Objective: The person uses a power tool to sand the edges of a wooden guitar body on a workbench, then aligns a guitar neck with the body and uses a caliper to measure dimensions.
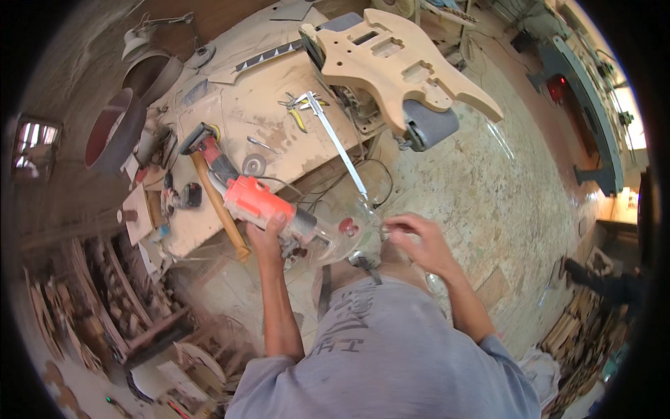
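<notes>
My left hand [269, 237] grips a red and black handheld router [258, 199] with a transparent plastic base [328, 234] that carries a red knob [347, 227]. My right hand [415, 241] is beside that base, fingers bent and apart; whether the fingertips touch it is unclear. A metal caliper [335, 136] lies near the bench's edge, beside yellow-handled pliers [299, 119]. A long wooden cylinder [220, 216] lies just left of the router. An unfinished wooden guitar body [391, 63] rests at upper centre on grey padded supports [433, 126].
The dusty bench [195, 234] holds a guitar neck [269, 56], a lamp [136, 45] and a cordless tool [178, 192]. Wood scraps [84, 300] fill the lower left. At right are a grey metal machine [586, 119], a person's dark-clad leg [607, 279] and stacked timber [572, 328].
</notes>
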Tool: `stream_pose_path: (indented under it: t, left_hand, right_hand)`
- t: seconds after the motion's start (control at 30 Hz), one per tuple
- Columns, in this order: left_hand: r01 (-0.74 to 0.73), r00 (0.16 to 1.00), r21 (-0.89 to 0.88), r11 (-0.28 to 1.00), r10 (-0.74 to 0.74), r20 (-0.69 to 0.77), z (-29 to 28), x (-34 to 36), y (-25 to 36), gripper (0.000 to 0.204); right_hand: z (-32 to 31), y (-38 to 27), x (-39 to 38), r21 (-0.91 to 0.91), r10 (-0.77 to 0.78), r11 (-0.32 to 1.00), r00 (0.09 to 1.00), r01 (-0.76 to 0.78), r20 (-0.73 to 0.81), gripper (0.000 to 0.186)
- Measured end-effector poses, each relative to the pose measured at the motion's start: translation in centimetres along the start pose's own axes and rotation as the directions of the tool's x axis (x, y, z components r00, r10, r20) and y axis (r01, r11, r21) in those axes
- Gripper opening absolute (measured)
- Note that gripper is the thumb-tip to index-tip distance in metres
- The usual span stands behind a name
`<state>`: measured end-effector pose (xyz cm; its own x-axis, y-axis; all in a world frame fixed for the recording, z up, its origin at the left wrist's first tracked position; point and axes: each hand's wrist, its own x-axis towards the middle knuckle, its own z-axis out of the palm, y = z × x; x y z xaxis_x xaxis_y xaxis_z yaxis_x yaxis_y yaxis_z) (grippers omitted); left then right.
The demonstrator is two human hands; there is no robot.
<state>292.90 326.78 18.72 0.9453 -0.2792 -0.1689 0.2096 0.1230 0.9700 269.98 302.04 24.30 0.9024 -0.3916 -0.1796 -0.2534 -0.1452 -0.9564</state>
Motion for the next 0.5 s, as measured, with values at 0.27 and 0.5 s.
stream_pose_path:
  t: [0.27,0.5]
  left_hand:
    - [-0.108,0.985,0.16,0.981,0.127,-0.115,11.7,-13.5,2.0,0.065]
    - [-0.19,0.982,0.279,0.941,0.183,0.054,16.2,-18.7,2.0,0.054]
  right_hand:
    - [-0.3,-2.0,2.4,-0.275,-0.359,0.786,0.771,0.554,0.526,0.088]
    - [-2.4,-0.8,1.1,-0.018,-0.314,0.928,0.806,0.373,0.501,0.089]
